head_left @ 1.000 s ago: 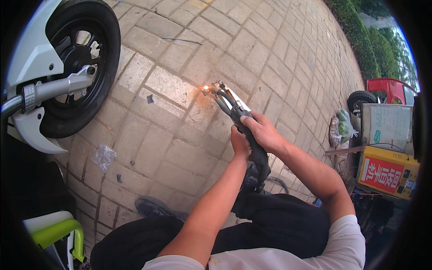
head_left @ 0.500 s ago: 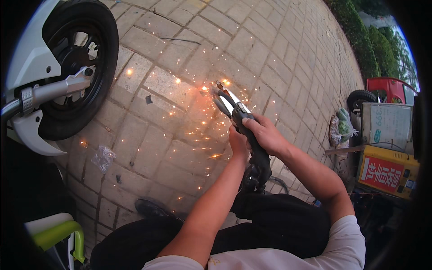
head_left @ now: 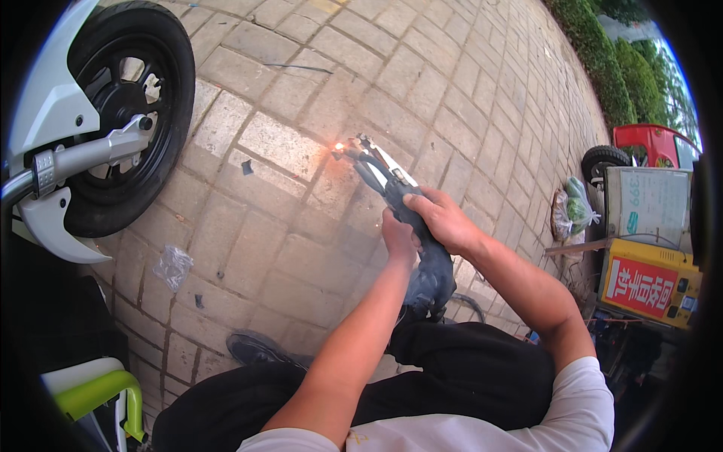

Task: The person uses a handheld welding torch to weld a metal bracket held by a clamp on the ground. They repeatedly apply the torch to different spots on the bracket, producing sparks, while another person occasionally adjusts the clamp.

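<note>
Both hands grip a long dark object (head_left: 422,241) with black hose-like parts and pale narrow strips toward its far end; what it is exactly I cannot tell. My right hand (head_left: 440,218) is closed round it from the right, thumb on top. My left hand (head_left: 399,237) is closed on it just below and to the left, partly hidden by it. At its far tip sits a small metal piece (head_left: 365,142), beside an orange glow (head_left: 339,147) with reddish haze. Thin smoke hangs over the paving (head_left: 256,241) left of my left forearm.
A scooter front wheel (head_left: 120,90) fills the left, above a green tube frame (head_left: 90,392). Bags of greens (head_left: 574,207), a red vehicle (head_left: 644,147) and a yellow signboard (head_left: 644,279) stand at right. A small plastic bag (head_left: 172,267) lies on the paving, hedge beyond.
A burst of sparks scattered over the paving half a second ago has died down to one glow at the tip. Smoke now drifts lower down. My hands have barely moved.
</note>
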`<state>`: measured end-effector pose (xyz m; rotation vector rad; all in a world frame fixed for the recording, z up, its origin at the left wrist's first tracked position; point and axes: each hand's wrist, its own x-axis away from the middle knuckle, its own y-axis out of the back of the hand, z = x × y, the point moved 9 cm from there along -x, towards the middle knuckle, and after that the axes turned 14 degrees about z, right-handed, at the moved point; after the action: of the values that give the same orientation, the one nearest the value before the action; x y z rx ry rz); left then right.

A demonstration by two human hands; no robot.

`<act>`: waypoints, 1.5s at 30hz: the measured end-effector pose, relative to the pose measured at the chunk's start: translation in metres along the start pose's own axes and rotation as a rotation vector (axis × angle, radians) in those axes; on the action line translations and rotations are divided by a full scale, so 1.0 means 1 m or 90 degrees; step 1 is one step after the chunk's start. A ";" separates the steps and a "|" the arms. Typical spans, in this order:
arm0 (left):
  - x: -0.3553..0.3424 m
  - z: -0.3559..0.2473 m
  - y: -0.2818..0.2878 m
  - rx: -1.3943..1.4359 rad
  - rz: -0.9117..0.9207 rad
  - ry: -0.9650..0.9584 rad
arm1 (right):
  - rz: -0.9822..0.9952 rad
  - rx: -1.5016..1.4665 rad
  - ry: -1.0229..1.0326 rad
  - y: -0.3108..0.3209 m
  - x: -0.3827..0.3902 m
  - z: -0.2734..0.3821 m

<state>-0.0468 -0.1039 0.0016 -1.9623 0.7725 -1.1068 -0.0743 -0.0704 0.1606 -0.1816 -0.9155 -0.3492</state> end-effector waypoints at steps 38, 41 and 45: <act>0.050 -0.014 -0.046 -0.173 0.198 0.055 | -0.547 -0.232 0.126 0.282 0.135 -0.107; 0.061 -0.016 -0.068 -0.121 0.247 0.067 | -0.645 -0.189 0.086 0.344 0.155 -0.152; 0.067 -0.017 -0.085 -0.049 0.263 0.092 | -0.747 -0.192 -0.012 0.391 0.149 -0.210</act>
<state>-0.0198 -0.1154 0.1068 -1.6900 1.2494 -0.9830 0.3094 0.1972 0.1514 0.1025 -0.9062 -1.5753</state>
